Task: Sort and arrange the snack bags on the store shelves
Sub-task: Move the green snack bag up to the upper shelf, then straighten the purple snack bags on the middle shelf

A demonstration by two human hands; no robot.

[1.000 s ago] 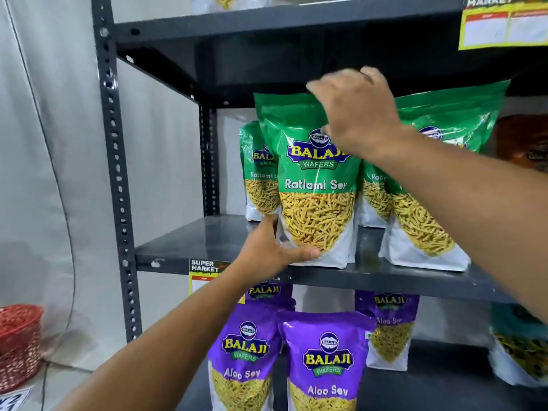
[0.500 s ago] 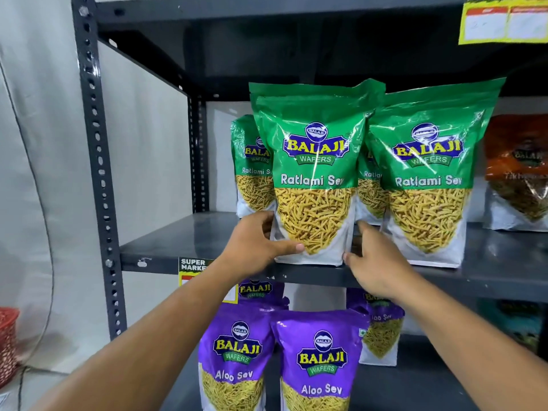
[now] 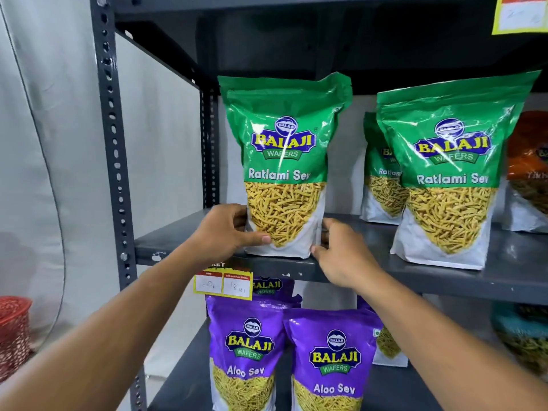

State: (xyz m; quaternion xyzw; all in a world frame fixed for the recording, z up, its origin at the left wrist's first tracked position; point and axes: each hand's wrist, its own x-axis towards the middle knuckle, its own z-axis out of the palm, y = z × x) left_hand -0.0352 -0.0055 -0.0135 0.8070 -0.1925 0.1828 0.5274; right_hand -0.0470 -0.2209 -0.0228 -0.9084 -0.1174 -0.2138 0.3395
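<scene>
Head view: both hands square up a green Ratlami Sev bag point(image 3: 284, 173).
Left hand point(image 3: 225, 232) and right hand point(image 3: 341, 250) pinch its bottom corners between them (thumbs in front), likely steadying it upright at the shelf point(image 3: 178, 247) front.

Red basket point(image 3: 13, 336), grey wall point(image 3: 44, 143)

Your left hand point(image 3: 225, 232) covers the lower left corner of the green Ratlami Sev bag point(image 3: 284, 167); the second green bag point(image 3: 382, 173) is half hidden behind the front one point(image 3: 450, 173); the orange bag point(image 3: 529, 170) and teal bag point(image 3: 522, 339) are blurred and cut by the right edge; the red basket point(image 3: 13, 330) is cropped at the left; the price tag point(image 3: 223, 284) writing is too small to read surely
</scene>
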